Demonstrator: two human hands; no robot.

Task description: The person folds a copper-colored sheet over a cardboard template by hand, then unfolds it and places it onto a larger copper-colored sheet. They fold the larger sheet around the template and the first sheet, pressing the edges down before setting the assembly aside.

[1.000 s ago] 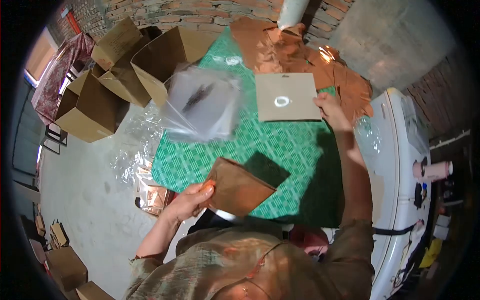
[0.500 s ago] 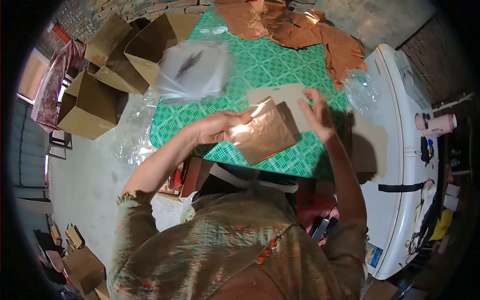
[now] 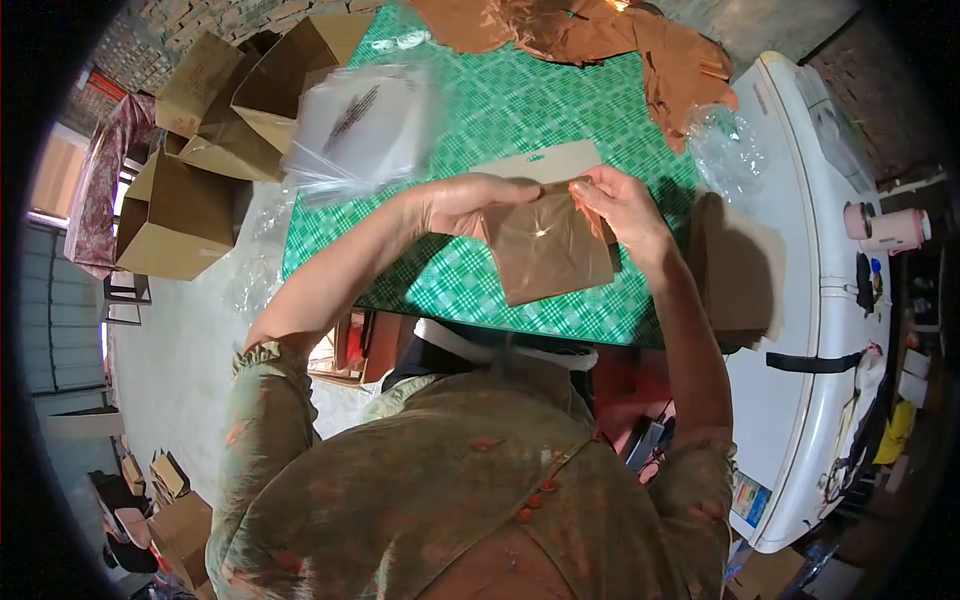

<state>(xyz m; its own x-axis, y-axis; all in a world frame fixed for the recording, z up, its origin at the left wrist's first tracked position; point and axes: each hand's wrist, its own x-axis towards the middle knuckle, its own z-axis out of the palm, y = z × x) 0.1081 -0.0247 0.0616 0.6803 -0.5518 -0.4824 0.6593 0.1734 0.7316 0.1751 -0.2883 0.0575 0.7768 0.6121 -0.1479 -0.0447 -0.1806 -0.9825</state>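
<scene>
A shiny copper-coloured packet hangs over the near part of the green checked table. My left hand grips its upper left side, thumb on top. At the upper right corner, my right hand pinches a crumpled orange-brown edge of the same packet. Behind it lies a beige card with a small slot near its top, partly covered by the packet and my hands. Clear plastic bags are stacked to the left on the table.
Open cardboard boxes stand left of the table. Crumpled brown sheets lie along its far side, with clear plastic at the right. A white fridge lies beyond the right edge, beside a brown carton.
My right hand has moved from the beige card onto the packet's corner. The packet has turned more upright and now covers more of the card. The whole view has shifted slightly.
</scene>
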